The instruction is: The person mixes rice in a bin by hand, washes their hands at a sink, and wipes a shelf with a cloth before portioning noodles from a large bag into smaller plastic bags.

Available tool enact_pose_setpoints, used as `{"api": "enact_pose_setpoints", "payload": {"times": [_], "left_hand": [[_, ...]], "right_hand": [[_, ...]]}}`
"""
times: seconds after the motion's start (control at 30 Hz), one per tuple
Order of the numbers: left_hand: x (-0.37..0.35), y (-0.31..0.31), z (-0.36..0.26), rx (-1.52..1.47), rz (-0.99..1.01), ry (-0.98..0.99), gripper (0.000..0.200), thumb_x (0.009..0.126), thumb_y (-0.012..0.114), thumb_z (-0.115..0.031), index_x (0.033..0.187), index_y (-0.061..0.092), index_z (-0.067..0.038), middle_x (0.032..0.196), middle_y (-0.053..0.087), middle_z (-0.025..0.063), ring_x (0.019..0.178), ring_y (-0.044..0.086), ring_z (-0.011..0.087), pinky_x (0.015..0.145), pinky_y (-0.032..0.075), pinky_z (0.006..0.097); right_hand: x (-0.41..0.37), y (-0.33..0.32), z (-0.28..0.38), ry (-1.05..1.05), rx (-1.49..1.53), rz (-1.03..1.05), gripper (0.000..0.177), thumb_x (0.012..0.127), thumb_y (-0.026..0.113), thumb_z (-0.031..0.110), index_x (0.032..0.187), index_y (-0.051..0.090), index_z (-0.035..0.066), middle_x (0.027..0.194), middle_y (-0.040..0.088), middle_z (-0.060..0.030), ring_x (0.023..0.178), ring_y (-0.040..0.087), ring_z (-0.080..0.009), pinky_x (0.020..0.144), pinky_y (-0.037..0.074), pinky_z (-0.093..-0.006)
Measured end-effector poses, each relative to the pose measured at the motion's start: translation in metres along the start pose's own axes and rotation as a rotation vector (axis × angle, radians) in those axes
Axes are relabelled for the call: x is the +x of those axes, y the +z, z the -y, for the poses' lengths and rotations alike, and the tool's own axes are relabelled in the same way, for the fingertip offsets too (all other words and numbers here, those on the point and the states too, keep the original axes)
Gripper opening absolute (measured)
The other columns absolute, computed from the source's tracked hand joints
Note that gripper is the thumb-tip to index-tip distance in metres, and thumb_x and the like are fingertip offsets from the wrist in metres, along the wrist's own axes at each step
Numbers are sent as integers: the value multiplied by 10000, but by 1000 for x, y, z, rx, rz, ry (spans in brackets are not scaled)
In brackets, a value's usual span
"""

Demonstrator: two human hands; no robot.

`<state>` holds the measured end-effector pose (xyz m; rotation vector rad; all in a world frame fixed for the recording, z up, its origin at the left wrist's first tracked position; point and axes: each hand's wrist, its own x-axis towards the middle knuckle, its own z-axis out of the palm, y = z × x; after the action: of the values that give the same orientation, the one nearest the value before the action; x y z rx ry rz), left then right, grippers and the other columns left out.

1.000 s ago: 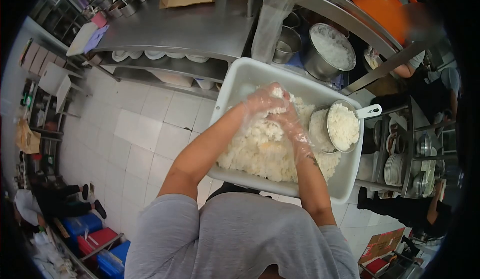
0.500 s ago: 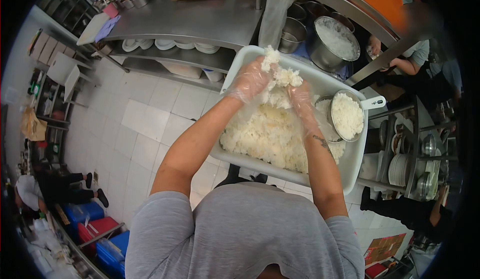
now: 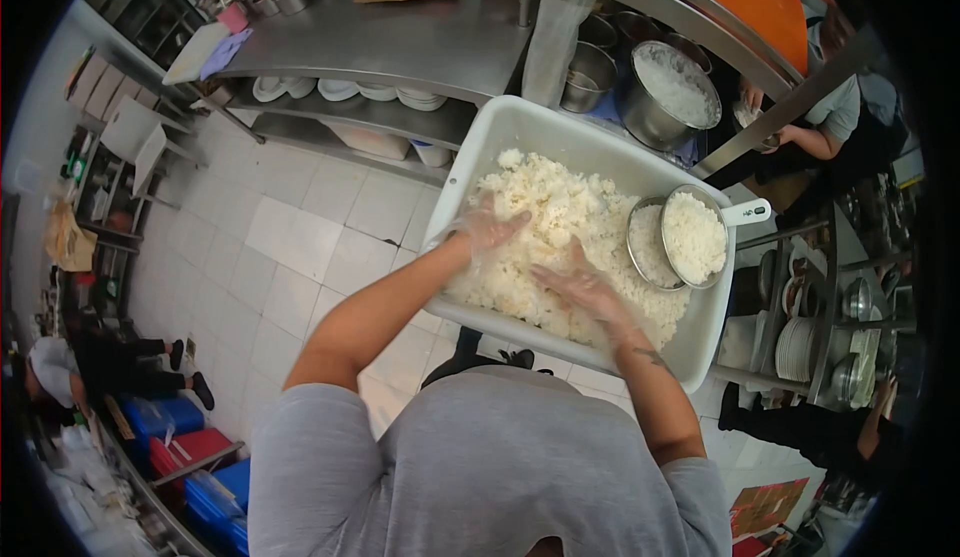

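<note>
A large white tub (image 3: 470, 147) holds a heap of cooked white rice (image 3: 555, 197). Clear plastic gloves cover both hands. At the tub's left side my left hand (image 3: 488, 231) touches the rice, its fingers stretched out toward the middle. My right hand (image 3: 588, 292) lies low over the near part of the heap with its fingers spread. Neither hand grips anything. At the right end of the tub, a strainer of rice with a white handle (image 3: 746, 211) rests across the rim. Beside it a round metal strainer (image 3: 652, 247) with rice sits in the heap.
A steel table (image 3: 380, 52) with plates on its lower shelf stands behind left. Metal pots (image 3: 670, 97) are beyond the tub. Another person's hands (image 3: 760, 117) work at the upper right. Stacked plates (image 3: 797, 342) fill a rack at right. Blue bins (image 3: 165, 415) stand at lower left.
Both hands have come back from the tub's far side toward me and down onto the rice. The clumps they held up have been let go.
</note>
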<state>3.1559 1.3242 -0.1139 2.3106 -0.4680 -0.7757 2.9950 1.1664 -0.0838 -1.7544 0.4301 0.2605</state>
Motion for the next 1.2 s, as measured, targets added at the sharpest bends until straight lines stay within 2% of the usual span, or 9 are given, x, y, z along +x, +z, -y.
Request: {"api": "enact_pose_setpoints", "payload": {"times": [0.07, 0.17, 0.4, 0.47, 0.6, 0.8, 1.03, 1.13, 1.2], "left_hand": [[11, 10, -9, -180, 17, -71, 1058, 716, 616, -627, 1372, 164, 68, 1302, 394, 283, 1204, 429, 360, 1001, 353, 367], [7, -4, -23, -681, 226, -55, 1024, 729, 670, -534, 1377, 150, 64, 1289, 420, 252, 1178, 462, 297, 959, 400, 345], [-31, -33, -55, -974, 323, 203, 698, 758, 702, -260, 1303, 362, 15, 1193, 519, 163, 1040, 557, 198, 852, 481, 292], [-23, -40, -56, -1053, 358, 245, 611, 764, 687, -187, 1268, 404, 12, 1183, 531, 134, 1012, 563, 173, 827, 483, 280], [-17, -53, -65, -1046, 209, 263, 628, 763, 673, -180, 1282, 377, 13, 1109, 572, 125, 1009, 558, 179, 831, 465, 282], [0, -65, -70, -237, -213, 345, 536, 798, 635, -317, 1201, 458, -10, 1129, 575, 179, 1058, 552, 262, 900, 427, 337], [2, -52, -61, -48, -236, 199, 537, 783, 626, -423, 1109, 567, -1, 1069, 598, 214, 1021, 560, 329, 884, 432, 370], [-4, -42, -58, 26, -246, 129, 533, 765, 628, -440, 1070, 596, -5, 1064, 600, 208, 1019, 556, 337, 886, 429, 383], [-11, -43, -57, 19, -163, 82, 538, 758, 622, -450, 1066, 599, -9, 1056, 598, 216, 1029, 545, 347, 897, 422, 386]], "right_hand": [[21, 28, -1, 13, 257, -79, 1126, 648, 771, 458, 1357, 106, -110, 1250, 438, -287, 1159, 460, -332, 985, 384, -358], [76, 37, -20, -127, 149, -231, 1136, 606, 821, 392, 1355, 118, -96, 1201, 492, -245, 1133, 486, -284, 977, 399, -327], [69, 26, 59, -381, 98, -66, 866, 653, 787, 99, 1331, 263, -27, 1091, 595, -112, 1045, 542, -158, 938, 427, -310], [86, 17, 63, -369, 116, -2, 846, 647, 795, 137, 1298, 282, -32, 1114, 587, -132, 1059, 540, -183, 955, 418, -314], [83, 12, 77, -454, 101, -127, 716, 697, 753, 101, 1253, 325, -43, 1125, 584, -133, 1018, 558, -171, 928, 432, -284], [81, -6, 81, -420, 308, -239, 515, 741, 737, 153, 1142, 487, -53, 1026, 621, -92, 910, 573, -136, 797, 465, -250], [89, -16, 81, -314, 108, -644, 577, 742, 724, 371, 1072, 571, -77, 997, 637, -128, 898, 590, -226, 826, 441, -315], [77, -6, 100, -74, 54, -759, 582, 761, 695, 394, 1069, 577, -86, 988, 638, -153, 886, 595, -258, 834, 432, -325], [81, -3, 89, -187, 130, -771, 581, 767, 680, 414, 1050, 588, -85, 994, 633, -177, 909, 594, -277, 835, 432, -332]]}}
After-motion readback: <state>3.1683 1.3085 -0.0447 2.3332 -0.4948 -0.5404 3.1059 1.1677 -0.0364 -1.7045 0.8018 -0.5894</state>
